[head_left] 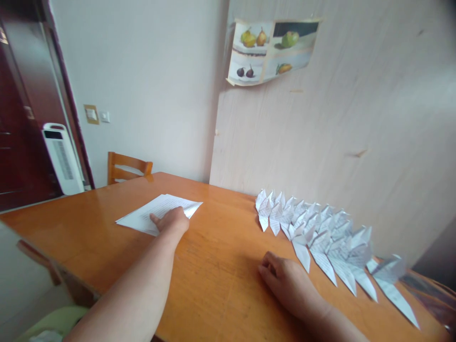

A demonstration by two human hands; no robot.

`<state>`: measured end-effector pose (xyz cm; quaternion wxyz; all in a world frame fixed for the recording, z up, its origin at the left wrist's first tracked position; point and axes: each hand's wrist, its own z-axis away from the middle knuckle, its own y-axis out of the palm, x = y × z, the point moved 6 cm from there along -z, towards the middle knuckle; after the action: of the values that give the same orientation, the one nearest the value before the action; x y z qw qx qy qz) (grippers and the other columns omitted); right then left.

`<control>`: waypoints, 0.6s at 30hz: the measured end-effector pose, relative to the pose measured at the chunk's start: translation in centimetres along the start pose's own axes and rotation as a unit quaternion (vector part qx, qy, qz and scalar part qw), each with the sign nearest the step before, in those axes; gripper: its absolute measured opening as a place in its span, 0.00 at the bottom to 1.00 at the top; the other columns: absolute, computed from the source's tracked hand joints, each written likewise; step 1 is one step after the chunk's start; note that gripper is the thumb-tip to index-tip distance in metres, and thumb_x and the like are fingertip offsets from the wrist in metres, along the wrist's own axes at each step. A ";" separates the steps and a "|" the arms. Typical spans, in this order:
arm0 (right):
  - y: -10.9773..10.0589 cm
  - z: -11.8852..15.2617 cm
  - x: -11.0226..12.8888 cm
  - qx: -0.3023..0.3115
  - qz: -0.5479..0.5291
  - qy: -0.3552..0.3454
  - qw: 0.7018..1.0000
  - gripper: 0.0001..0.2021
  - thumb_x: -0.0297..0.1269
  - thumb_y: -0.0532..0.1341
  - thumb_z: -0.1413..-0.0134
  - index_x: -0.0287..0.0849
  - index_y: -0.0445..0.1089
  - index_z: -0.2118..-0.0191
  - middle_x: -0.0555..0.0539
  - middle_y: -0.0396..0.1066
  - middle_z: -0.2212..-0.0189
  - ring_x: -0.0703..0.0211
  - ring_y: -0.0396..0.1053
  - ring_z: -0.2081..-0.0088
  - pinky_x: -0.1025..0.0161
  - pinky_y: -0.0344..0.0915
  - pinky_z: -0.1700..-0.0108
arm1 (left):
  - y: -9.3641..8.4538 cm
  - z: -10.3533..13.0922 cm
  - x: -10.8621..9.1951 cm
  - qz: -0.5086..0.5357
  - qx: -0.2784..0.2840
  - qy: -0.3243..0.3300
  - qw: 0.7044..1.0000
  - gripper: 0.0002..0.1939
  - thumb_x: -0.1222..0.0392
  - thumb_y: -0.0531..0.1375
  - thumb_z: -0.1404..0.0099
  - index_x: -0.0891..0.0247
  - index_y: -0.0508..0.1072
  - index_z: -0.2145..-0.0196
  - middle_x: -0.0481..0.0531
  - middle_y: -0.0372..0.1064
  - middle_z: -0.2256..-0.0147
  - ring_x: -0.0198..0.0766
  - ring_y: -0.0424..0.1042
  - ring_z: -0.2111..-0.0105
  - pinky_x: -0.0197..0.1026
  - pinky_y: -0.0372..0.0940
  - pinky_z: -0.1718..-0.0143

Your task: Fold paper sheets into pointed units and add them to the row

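My left hand (173, 221) reaches out over a small stack of printed paper sheets (138, 219) on the left part of the table. Its thumb lies on the top sheet, and the other fingers curl at the right edge, where the paper lifts and bends. The fingertips are partly hidden. Loosely curled, my right hand (287, 282) rests on the table with nothing visible in it. Just beyond it stand rows of folded paper pieces (320, 242), made of printed white paper with upright points and long flat tails.
The wooden table (213, 266) meets a pale board wall (278, 142) at the back. A wooden chair (130, 164) stands at the far left edge. One folded piece (395, 292) sits apart at the right. A white heater-like appliance (63, 159) is by the door.
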<state>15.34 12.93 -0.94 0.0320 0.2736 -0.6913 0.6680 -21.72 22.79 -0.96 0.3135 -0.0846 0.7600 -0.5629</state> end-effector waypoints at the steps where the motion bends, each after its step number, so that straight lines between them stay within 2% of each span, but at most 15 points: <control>1: 0.0 0.0 0.0 0.002 0.001 0.003 1.000 0.07 0.37 0.57 0.38 0.45 0.70 0.65 0.50 0.76 0.71 0.58 0.73 0.69 0.64 0.54 0.69 | -0.1 0.0 0.0 0.000 0.002 0.001 1.000 0.13 0.62 0.58 0.42 0.57 0.80 0.61 0.65 0.79 0.62 0.65 0.74 0.53 0.76 0.31 0.40; 7: -0.1 0.0 0.2 -0.003 -0.003 -0.003 1.000 0.05 0.36 0.57 0.39 0.45 0.70 0.64 0.49 0.77 0.70 0.59 0.73 0.68 0.65 0.54 0.69 | -0.6 0.2 -0.3 -0.006 0.011 0.006 1.000 0.14 0.63 0.58 0.43 0.57 0.80 0.61 0.65 0.80 0.61 0.66 0.74 0.52 0.76 0.30 0.40; 12: -0.4 0.0 0.5 -0.013 -0.003 -0.010 1.000 0.05 0.35 0.57 0.40 0.45 0.70 0.65 0.49 0.77 0.70 0.59 0.72 0.69 0.65 0.53 0.69 | -0.8 0.2 -0.4 -0.008 0.014 0.010 1.000 0.14 0.63 0.58 0.43 0.56 0.80 0.61 0.64 0.79 0.60 0.65 0.74 0.52 0.74 0.36 0.40; 18: -0.6 0.0 0.6 -0.019 0.010 -0.006 1.000 0.06 0.36 0.58 0.40 0.45 0.71 0.65 0.49 0.77 0.69 0.59 0.72 0.68 0.65 0.53 0.69 | -1.0 0.1 -0.6 -0.020 0.018 0.015 1.000 0.13 0.63 0.56 0.41 0.56 0.80 0.63 0.61 0.79 0.65 0.63 0.75 0.56 0.75 0.34 0.41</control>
<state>15.09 12.73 -0.21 0.0263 0.2701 -0.7067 0.6535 -21.38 22.60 0.17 0.2924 -0.0855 0.7523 -0.5841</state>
